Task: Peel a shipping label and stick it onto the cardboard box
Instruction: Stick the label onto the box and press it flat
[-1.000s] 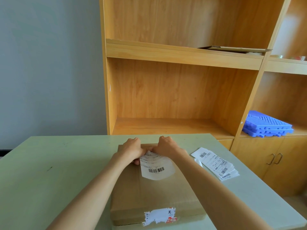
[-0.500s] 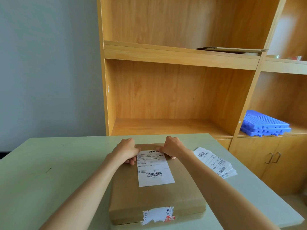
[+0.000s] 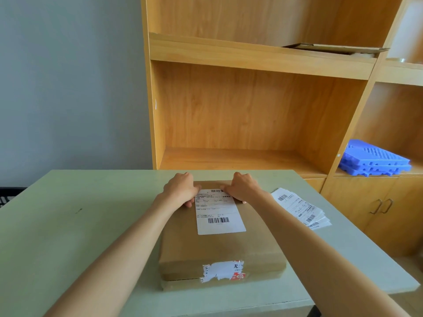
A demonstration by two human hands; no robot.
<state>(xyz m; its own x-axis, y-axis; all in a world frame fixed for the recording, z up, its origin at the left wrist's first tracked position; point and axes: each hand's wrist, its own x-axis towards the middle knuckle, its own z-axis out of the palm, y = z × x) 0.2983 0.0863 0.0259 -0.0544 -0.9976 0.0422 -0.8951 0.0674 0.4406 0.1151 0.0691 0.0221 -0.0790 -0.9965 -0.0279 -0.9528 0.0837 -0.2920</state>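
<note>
Indoors, pale green table [image 3: 68,225] before wooden shelving [image 3: 240,110]; both hands' grip presses label [image 3: 219,216] onto box [image 3: 219,248].

One box [image 3: 219,245] is seen on the tabletop [image 3: 68,225], near its front edge. One label [image 3: 218,211] is stuck on the box top, and one torn sticker [image 3: 223,269] on its front face. One fanned stack of labels [image 3: 299,208] lies by the right edge; its sheets cannot be counted. Two hands are counted: left [image 3: 182,188], right [image 3: 241,187]. Three blue trays [image 3: 375,161] are stacked on a shelf [image 3: 389,173].
</note>
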